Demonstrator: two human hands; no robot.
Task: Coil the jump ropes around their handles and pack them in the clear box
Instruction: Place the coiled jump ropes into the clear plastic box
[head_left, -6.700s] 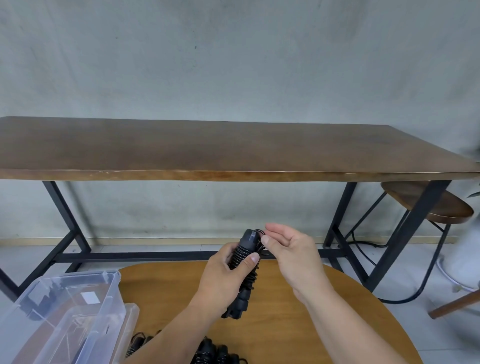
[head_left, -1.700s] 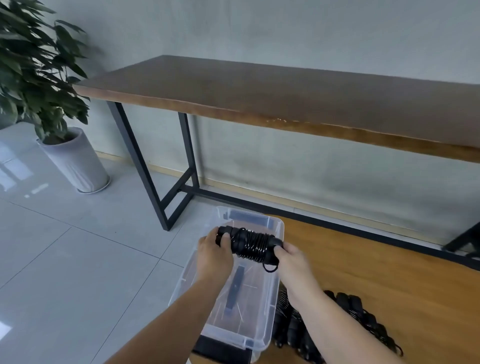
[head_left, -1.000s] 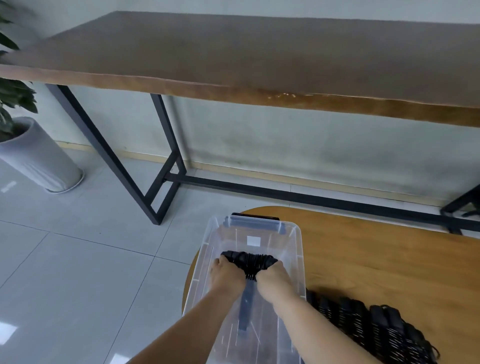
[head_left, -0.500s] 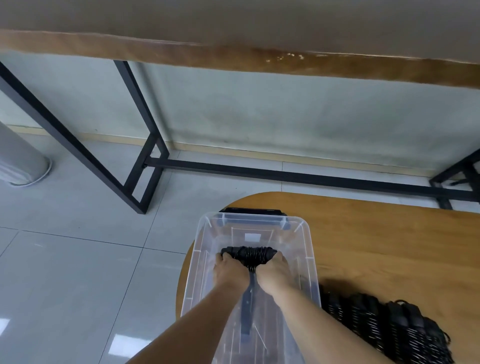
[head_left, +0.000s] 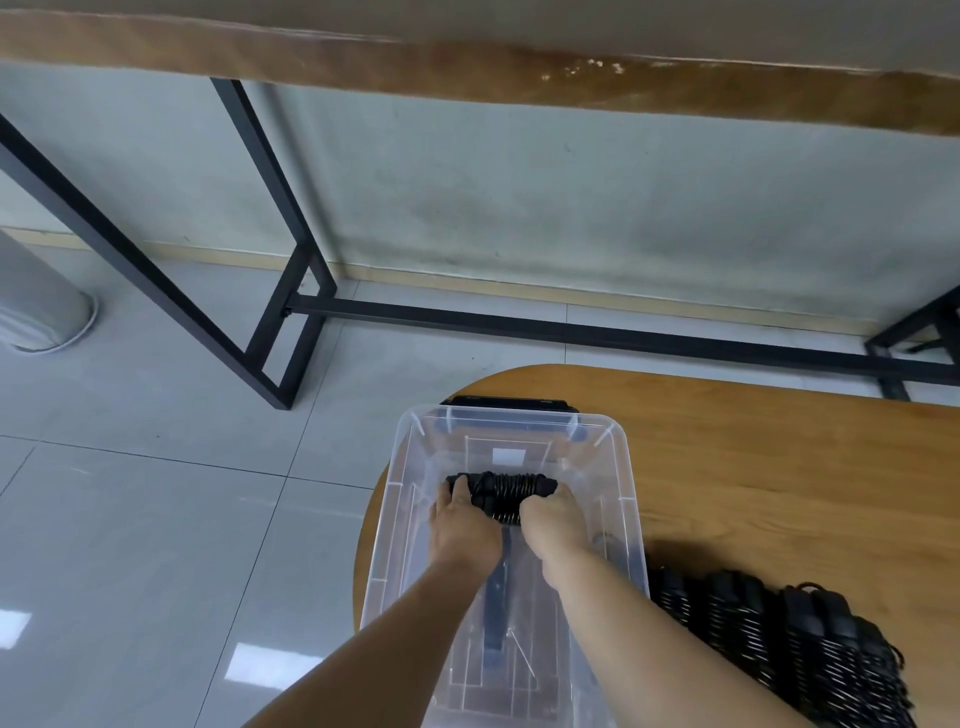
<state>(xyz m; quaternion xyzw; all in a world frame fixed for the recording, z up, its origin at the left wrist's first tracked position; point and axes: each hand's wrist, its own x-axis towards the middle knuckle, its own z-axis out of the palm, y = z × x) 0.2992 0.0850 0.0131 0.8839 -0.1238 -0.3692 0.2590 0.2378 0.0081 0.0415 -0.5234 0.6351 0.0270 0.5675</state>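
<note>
**Coiled rope bundle held low inside the clear box**

We see one jump rope bundle (head_left: 503, 494) lying crosswise in the far half of the clear box (head_left: 632, 514). It is black all over: two ribbed handles side by side, bound at the middle by many tight turns of thin glossy cord, with a small loop standing up near its left end. Both handle ends show past our fingers.

Our left hand (head_left: 464, 530) curls over the left end of the bundle, and our right hand (head_left: 555, 522) curls over the right end; each grip is closed round the handles, knuckles up, and we cannot tell whether the bundle already touches the box floor.

The box is see-through plastic with a rounded rim, a white label on its far wall and a dark strip visible through its bottom. It stands at the left edge of the round wooden tabletop (head_left: 769, 467).

Just beside the box on the right, more coiled ropes (head_left: 779, 639) lie in a packed row on the tabletop, black with pale glints on the cord. Beyond stand a long wooden bench (head_left: 467, 67) on a black frame and a grey tiled floor (head_left: 130, 493).
</note>
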